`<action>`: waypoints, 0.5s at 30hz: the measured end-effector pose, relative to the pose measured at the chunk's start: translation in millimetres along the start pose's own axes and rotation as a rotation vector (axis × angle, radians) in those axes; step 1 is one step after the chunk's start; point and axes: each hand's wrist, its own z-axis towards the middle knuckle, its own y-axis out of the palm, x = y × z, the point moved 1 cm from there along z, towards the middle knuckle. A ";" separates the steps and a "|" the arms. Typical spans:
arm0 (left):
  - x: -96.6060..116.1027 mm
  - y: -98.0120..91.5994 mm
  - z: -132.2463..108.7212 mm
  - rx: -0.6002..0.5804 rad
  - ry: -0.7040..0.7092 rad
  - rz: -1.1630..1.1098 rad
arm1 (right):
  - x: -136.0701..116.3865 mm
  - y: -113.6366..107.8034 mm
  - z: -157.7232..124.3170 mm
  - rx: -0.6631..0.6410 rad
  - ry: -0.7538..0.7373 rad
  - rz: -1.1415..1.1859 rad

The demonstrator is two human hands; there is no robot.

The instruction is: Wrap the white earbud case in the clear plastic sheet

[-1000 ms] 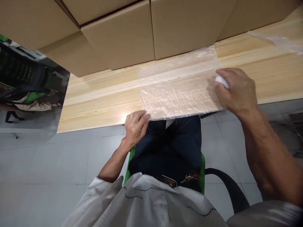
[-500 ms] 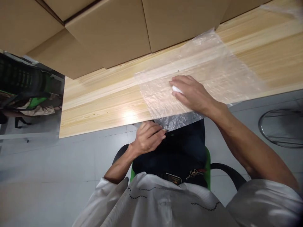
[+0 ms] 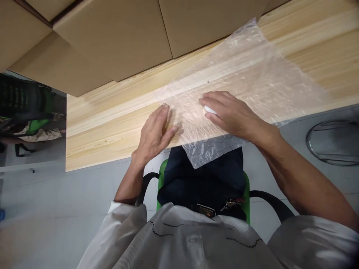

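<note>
A clear, crinkled plastic sheet or bag [image 3: 263, 78] lies over the wooden table, one corner hanging past the front edge above my lap. My right hand [image 3: 227, 112] rests on it, fingers closed round a small white object [image 3: 210, 109]; most of that object is hidden under the palm, so its kind does not show. At the left edge of the plastic, my left hand [image 3: 155, 130] is over the tabletop, holding nothing, with its thumb apart from the fingers.
Large cardboard boxes [image 3: 117, 37] stand along the back of the wooden table [image 3: 95, 130]. A round metal-framed stool [image 3: 333, 144] is on the floor at right. Dark chairs [image 3: 28, 101] are at far left. I sit on a green chair [image 3: 246, 183] with black armrests.
My left hand has let go of the plastic's front corner and moved up and left over the table. The plastic's front corner now hangs lower. My right hand keeps the white object.
</note>
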 end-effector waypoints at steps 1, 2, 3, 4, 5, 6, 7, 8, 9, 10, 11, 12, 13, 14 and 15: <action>-2.3 2.4 2.8 -0.066 0.018 0.012 | 0.1 0.2 -1.0 -0.021 -0.014 0.000; -3.9 4.5 4.2 -0.128 0.035 0.023 | 0.4 0.3 -2.2 -0.040 -0.029 0.002; -4.9 5.7 4.4 -0.180 0.048 0.034 | 1.0 0.5 -3.5 -0.057 -0.044 0.007; -5.3 6.0 3.4 -0.220 0.055 0.043 | 1.7 0.5 -4.8 -0.072 -0.059 0.017; -5.3 5.4 1.6 -0.246 0.058 0.052 | 2.6 0.4 -6.0 -0.085 -0.073 0.030; -4.8 4.0 -0.7 -0.260 0.059 0.059 | 3.6 0.2 -6.9 -0.098 -0.086 0.045; -4.1 2.1 -3.3 -0.265 0.061 0.065 | 4.6 -0.1 -7.5 -0.112 -0.098 0.057; -3.1 -0.1 -5.8 -0.262 0.061 0.071 | 5.4 -0.5 -7.8 -0.126 -0.106 0.067; -2.1 -2.2 -8.1 -0.255 0.061 0.077 | 5.9 -1.0 -7.9 -0.137 -0.110 0.072; -1.0 -3.9 -9.9 -0.243 0.062 0.084 | 6.1 -1.6 -7.7 -0.144 -0.114 0.074; 0.0 -5.1 -11.3 -0.229 0.063 0.090 | 5.9 -2.1 -7.4 -0.146 -0.120 0.074; 1.0 -5.6 -12.1 -0.212 0.066 0.095 | 5.3 -2.7 -7.1 -0.145 -0.127 0.070; 1.9 -5.6 -12.6 -0.192 0.068 0.099 | 4.4 -3.2 -6.7 -0.139 -0.134 0.063; 2.7 -5.2 -12.8 -0.170 0.072 0.102 | 3.2 -3.7 -6.4 -0.129 -0.141 0.053; 3.6 -4.7 -12.9 -0.145 0.076 0.104 | 1.9 -4.2 -6.1 -0.115 -0.148 0.041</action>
